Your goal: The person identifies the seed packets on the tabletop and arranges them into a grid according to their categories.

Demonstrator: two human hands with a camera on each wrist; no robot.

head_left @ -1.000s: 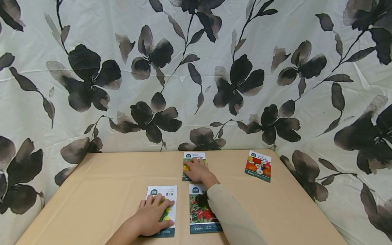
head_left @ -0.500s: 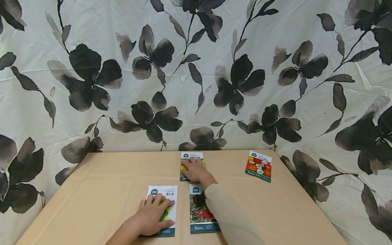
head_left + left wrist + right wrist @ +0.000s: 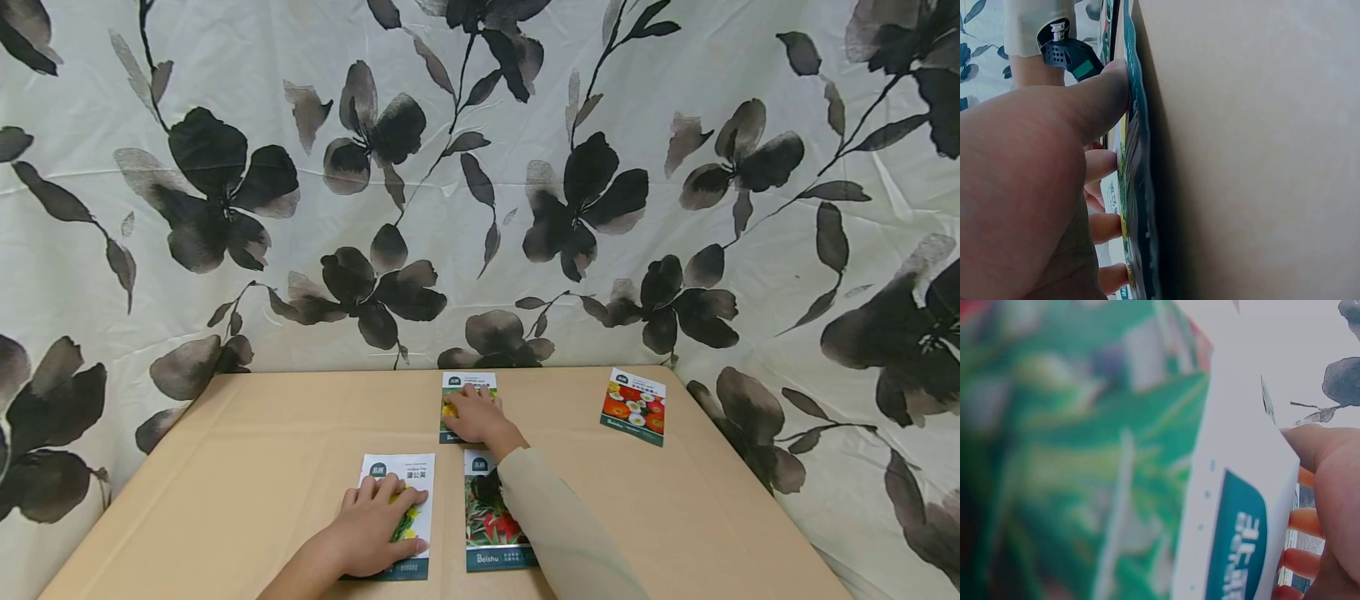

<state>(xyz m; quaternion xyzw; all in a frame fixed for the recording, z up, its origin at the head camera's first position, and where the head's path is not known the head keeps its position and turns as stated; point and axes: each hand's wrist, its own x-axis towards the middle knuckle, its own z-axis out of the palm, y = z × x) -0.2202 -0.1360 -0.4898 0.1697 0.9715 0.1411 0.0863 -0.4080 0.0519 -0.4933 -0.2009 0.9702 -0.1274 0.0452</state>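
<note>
My left hand (image 3: pixel 378 525) rests flat on a seed packet (image 3: pixel 408 571) with yellow flowers, its fingers spread and partly covering the picture. In the left wrist view, thumb and fingertips press on the face of that packet (image 3: pixel 1138 175), seen nearly edge-on. Farther back, my right hand (image 3: pixel 483 421) lies on a smaller-looking seed packet (image 3: pixel 480 379) with yellow in its picture, most of it hidden. Under my right forearm is a third seed packet (image 3: pixel 487 533) with red flowers, partly covered by the sleeve. Close up and blurred, this packet (image 3: pixel 1116 456) fills much of the right wrist view.
Another seed packet (image 3: pixel 633 407), with orange and white flowers, lies slightly turned at the table's back right. The light wooden table (image 3: pixel 247 467) ends at a floral curtain (image 3: pixel 480 208). A black camera (image 3: pixel 1072 56) is worn on the right wrist.
My right hand and the far packet beneath it slid a little to the left, then nearly stopped. The left hand and the other packets stayed in place.
</note>
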